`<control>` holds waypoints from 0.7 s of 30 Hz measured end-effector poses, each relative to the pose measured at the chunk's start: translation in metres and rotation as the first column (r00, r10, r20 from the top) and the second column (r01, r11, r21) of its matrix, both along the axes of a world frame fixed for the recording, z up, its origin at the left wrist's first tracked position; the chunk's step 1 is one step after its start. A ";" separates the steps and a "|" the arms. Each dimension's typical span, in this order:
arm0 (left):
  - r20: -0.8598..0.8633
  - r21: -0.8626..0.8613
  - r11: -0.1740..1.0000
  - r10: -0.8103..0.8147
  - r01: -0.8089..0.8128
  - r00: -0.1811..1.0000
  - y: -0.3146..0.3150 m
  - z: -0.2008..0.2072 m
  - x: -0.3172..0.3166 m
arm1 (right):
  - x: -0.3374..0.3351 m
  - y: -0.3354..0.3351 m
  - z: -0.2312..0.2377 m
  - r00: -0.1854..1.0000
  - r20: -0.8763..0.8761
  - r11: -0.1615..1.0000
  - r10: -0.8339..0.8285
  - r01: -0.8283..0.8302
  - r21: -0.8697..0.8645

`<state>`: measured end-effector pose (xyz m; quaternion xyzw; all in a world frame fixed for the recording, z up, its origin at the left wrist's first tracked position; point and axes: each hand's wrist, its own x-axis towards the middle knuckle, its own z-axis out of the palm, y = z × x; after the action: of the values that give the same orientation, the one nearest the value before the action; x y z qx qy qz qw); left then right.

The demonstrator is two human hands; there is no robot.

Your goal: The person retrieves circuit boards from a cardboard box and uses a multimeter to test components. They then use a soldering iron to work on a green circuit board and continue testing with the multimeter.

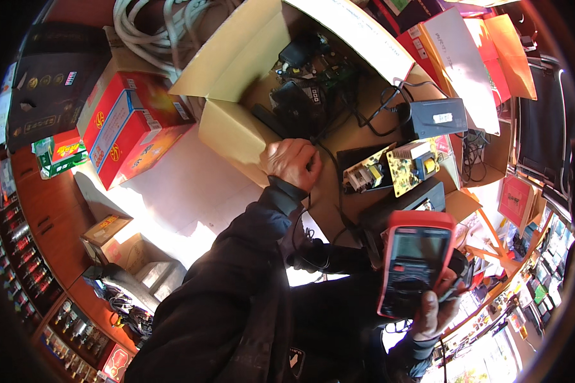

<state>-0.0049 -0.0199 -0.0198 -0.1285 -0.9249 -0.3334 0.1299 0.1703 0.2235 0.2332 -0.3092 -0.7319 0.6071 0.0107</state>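
My right hand (433, 314) grips a red-framed digital multimeter (417, 262) upright, its grey display and dark dial facing me. Something dark, perhaps the meter's leads, shows behind my fingers. At the near left edge of an open cardboard box (231, 137), my left hand (292, 163) is closed with its fingers curled in. Whatever it may hold is hidden, and a black cable runs just beside it. A yellowish circuit board (410, 167) with a heatsink and coils lies at the box's right side, close to a black power adapter (436, 118).
Deeper in the box is a tangle of black adapters and boards (300, 96). Red cartons (137, 124) and coiled white hose (163, 32) stand at left. Wooden cabinets (51, 217) line the left side. More cartons (460, 70) are at the upper right.
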 end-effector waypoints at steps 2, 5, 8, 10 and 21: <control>-0.022 -0.009 1.000 0.009 -0.009 1.000 0.001 0.002 -0.001 | 0.012 0.011 0.003 0.994 -0.002 0.994 -0.110 0.110 -0.016; 0.070 -0.068 0.998 0.002 0.002 0.998 0.001 0.006 -0.001 | 0.021 0.019 -0.005 0.992 -0.028 0.992 -0.123 0.123 0.001; 0.292 0.197 0.979 -0.017 -0.043 0.956 -0.002 0.000 -0.020 | 0.026 0.017 -0.012 0.986 -0.056 0.988 -0.158 0.157 -0.009; 0.385 0.341 0.921 0.044 -0.186 0.922 -0.008 -0.020 -0.060 | 0.026 0.016 -0.013 0.984 -0.084 0.987 -0.159 0.156 -0.036; 0.502 -0.429 0.878 0.428 -0.213 0.752 0.010 -0.164 -0.253 | 0.024 0.018 -0.008 0.979 -0.063 0.980 -0.192 0.194 0.034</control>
<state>-0.2580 -0.0099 -0.1839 0.1224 -0.9709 -0.1611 -0.1283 0.1939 0.2412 0.2248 -0.3604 -0.7098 0.5973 0.0974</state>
